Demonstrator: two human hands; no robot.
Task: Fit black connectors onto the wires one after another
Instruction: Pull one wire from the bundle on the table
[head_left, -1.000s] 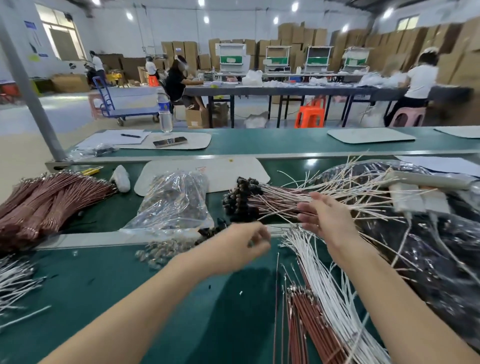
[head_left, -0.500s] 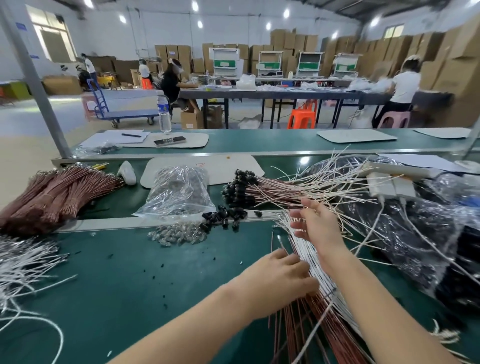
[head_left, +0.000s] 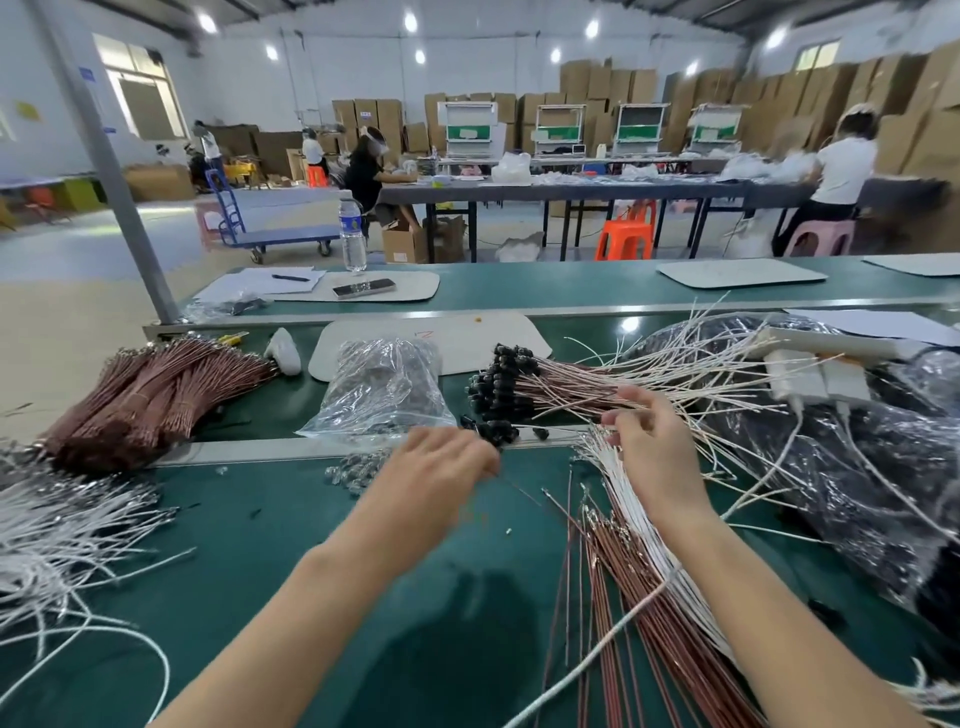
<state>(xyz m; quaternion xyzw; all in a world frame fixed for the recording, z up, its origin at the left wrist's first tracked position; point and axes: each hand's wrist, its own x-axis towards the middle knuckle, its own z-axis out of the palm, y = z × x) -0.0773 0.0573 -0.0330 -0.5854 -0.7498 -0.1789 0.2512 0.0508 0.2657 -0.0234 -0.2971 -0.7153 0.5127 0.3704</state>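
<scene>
Reaching: left hand (head_left: 441, 462), half a second ago down on the loose brown wires (head_left: 639, 597), is now up at the loose black connectors (head_left: 496, 431) beside the rail, apparently pinching one brown wire (head_left: 530, 493) that trails from its fingertips. Right hand (head_left: 652, 441): fingers bent over the white wires (head_left: 623, 483), grasp not discernible. Judged status: wire selected, connector to be fitted next.

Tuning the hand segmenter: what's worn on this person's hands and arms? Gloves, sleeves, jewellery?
Nothing worn that shows. The left hand and right hand are ungloved, with no rings visible. The left forearm and right forearm are bare to the frame edge: no sleeves, watch, wristband or markings in view.
</scene>
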